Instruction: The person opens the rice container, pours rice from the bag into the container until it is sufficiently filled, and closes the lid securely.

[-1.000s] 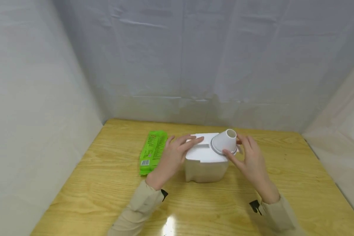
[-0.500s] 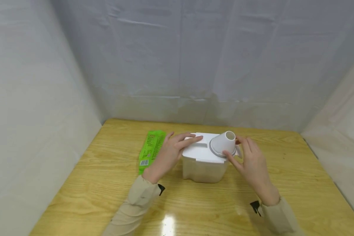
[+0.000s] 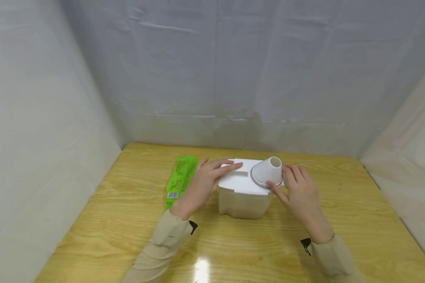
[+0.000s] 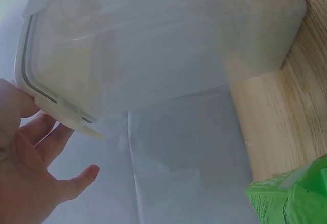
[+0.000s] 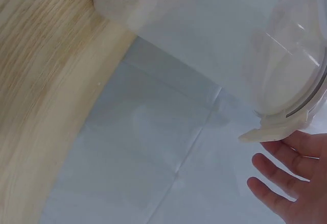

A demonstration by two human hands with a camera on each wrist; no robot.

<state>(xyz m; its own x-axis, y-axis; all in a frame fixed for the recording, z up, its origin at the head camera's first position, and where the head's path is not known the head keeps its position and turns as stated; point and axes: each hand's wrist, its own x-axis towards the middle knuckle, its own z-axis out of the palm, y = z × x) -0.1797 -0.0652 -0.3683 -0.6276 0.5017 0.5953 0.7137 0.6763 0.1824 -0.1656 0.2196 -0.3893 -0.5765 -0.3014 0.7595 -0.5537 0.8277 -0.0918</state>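
Note:
A storage container [image 3: 245,204] with a cloudy clear body stands on the table, a white lid [image 3: 233,182] on it. On the lid's right part sits a white tapered cup [image 3: 267,171], narrow end up. My left hand [image 3: 209,179] rests extended fingers on the lid's left part, one finger sticking out to the side. At the other end my right hand [image 3: 301,192] grips the lid, thumb against the cup's base. Pale clips at the lid's ends, the left clip [image 4: 66,114] and right clip [image 5: 276,128], show beside the fingers in the wrist views. Some fingertips are hidden.
A green printed packet [image 3: 180,181] lies left of the container, close to my left forearm. The wooden table [image 3: 248,247] meets a grey sheet [image 3: 233,78] at its back edge, and pale sheets hang on both sides.
The container has shifted slightly left, both hands with it. My right fingers have closed in on the lid's right end, covering the tab that stuck out there. The packet has not visibly moved.

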